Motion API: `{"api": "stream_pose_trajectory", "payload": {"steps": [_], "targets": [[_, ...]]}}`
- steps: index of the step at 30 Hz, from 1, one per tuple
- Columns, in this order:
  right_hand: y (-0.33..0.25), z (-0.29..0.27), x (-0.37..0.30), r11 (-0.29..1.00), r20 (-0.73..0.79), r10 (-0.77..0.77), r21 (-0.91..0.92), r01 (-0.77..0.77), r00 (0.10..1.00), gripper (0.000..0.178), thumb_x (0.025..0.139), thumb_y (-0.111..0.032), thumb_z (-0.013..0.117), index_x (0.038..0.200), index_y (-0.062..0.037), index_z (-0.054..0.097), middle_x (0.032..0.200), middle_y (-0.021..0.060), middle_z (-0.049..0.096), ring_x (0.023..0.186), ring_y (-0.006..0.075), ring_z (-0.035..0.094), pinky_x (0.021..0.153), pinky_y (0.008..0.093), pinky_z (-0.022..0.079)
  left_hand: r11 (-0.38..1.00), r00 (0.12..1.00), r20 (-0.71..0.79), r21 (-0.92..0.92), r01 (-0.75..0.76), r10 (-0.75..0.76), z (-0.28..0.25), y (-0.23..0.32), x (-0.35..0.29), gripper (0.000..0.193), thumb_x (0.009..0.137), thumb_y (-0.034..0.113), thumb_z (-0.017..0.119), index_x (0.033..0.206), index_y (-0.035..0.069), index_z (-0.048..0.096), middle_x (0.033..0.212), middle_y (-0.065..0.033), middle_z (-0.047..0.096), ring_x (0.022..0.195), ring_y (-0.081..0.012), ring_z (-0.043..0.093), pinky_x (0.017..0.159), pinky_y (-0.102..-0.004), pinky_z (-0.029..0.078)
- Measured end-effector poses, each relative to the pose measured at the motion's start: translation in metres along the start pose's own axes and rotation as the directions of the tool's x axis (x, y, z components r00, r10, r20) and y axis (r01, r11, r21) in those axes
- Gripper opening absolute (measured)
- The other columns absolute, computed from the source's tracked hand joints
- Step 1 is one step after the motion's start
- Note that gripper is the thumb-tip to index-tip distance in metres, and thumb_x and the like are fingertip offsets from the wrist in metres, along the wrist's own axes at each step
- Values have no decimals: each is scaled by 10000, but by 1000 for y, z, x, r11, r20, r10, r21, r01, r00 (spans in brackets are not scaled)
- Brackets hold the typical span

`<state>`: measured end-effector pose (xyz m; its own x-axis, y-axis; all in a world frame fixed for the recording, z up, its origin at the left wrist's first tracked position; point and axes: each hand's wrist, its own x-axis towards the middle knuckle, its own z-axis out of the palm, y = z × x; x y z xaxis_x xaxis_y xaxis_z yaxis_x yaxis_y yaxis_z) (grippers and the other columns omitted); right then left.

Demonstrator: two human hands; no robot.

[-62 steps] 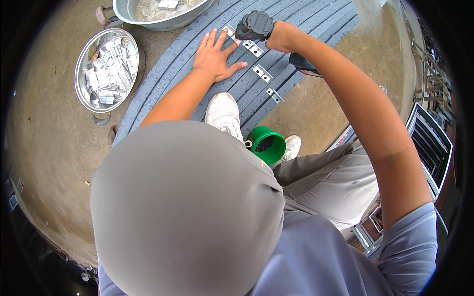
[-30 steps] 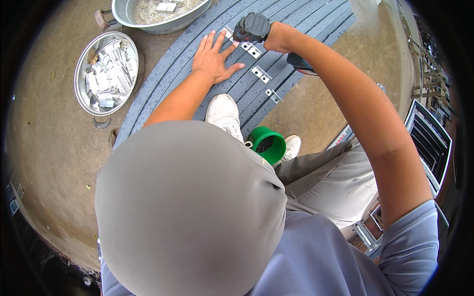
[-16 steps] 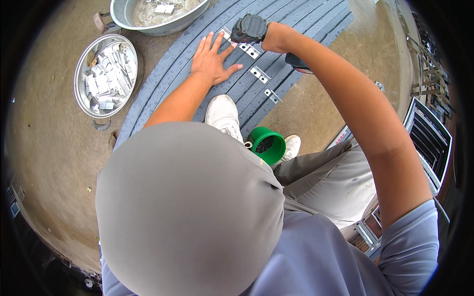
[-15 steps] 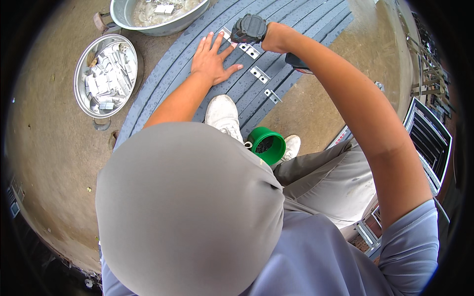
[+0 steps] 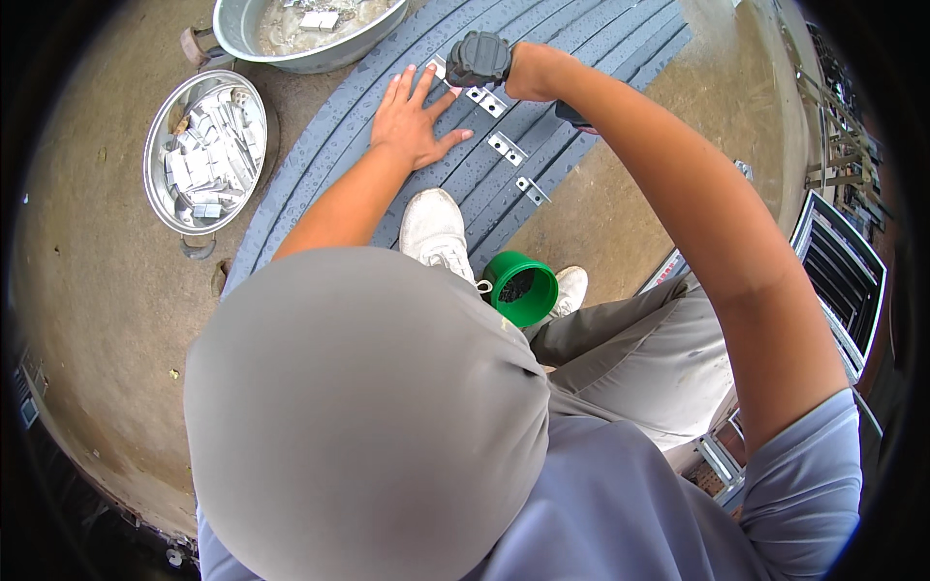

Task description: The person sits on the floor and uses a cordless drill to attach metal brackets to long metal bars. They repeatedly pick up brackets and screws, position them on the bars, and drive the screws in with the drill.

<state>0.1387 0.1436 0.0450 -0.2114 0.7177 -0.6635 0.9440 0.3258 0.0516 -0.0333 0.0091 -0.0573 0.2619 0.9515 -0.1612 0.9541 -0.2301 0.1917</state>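
Wet, grooved blue-grey planks (image 5: 581, 39) run diagonally. Above them is a black cordless drill-driver (image 5: 479, 60), its handle seemingly wrapped by the right hand (image 5: 533, 74), fingers hidden. The left hand (image 5: 407, 121) lies splayed, gripping nothing, nearer the planks' left edge. Silvery, two-holed metal angle brackets (image 5: 507, 148) stretch from beside the drill-driver toward the right edge, long axes crossing the grooves.

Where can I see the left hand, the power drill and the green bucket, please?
Left hand (image 5: 404, 130): head view, on the back of the hand.
Power drill (image 5: 479, 60): head view, on the dark top of its body.
Green bucket (image 5: 541, 294): head view, on its green wall.
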Motion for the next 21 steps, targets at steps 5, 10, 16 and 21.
{"api": "stream_pose_trajectory", "payload": {"steps": [5,10,16,21], "targets": [[0,-4,0,1000,7,-4,-29,4,1000,311,820,-147,587,1025,-3,770,989,196,769,930,342,762,812,459,592,1000,1000,0,-3,0,0,3,0,1,796,927,829,404,1573,366,445,1716,-106,220,1589,-335,147,1300,-449,108],[-8,-15,-5,995,31,5,-97,-2,999,291,817,-136,608,1021,-23,781,1002,182,772,942,346,760,818,452,591,1000,999,-31,-15,-16,16,3,-1,-1,797,926,825,415,1579,369,434,1707,-122,241,1588,-337,151,1300,-450,106],[-15,-27,-7,972,-81,-129,-207,110,988,274,797,-120,662,1026,-36,788,1006,179,773,928,360,759,802,460,592,1000,1000,8,20,-14,13,0,-1,1,806,924,826,416,1588,370,419,1690,-138,277,1586,-348,156,1298,-459,109],[-6,-19,6,980,-13,-81,-185,77,997,278,772,-108,682,1018,-53,797,991,183,773,921,359,761,780,484,590,1000,998,-49,-2,-27,27,3,-1,0,803,923,824,424,1579,362,438,1676,-144,298,1585,-350,157,1296,-468,114]]}}
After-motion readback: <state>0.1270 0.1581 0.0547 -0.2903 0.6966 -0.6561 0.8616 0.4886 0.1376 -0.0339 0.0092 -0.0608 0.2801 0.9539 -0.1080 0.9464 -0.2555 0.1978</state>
